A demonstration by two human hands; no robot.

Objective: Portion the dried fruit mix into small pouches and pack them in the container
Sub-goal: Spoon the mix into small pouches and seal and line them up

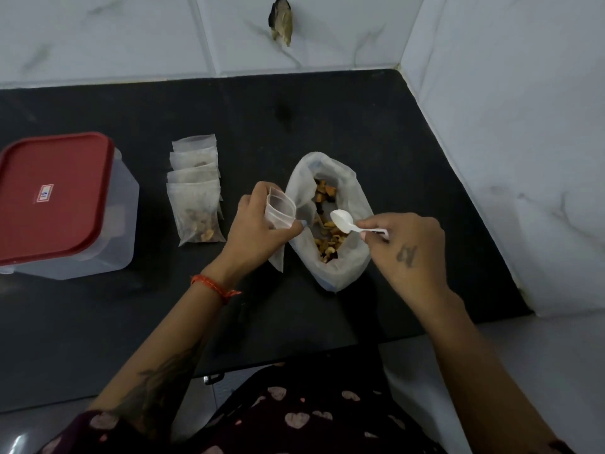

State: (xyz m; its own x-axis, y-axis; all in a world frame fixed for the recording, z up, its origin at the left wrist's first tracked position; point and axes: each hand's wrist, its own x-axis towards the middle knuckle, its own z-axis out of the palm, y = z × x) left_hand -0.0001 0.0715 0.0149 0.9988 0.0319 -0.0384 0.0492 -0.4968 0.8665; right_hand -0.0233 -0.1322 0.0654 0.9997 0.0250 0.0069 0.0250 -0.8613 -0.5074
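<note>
Pouches between red-lidded container and fruit bag.

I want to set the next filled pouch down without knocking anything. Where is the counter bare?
Bare black counter runs along the tiled wall, behind the row of filled pouches and the open fruit bag; also in front of the red-lidded clear container. It is crowded between pouches and bag, where the left hand works.

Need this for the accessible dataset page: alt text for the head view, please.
A person's left hand holds a small empty pouch open while the right hand holds an empty white spoon over an open bag of dried fruit mix on a black counter. Left of them lie a row of filled pouches and a red-lidded container, closed.
</note>
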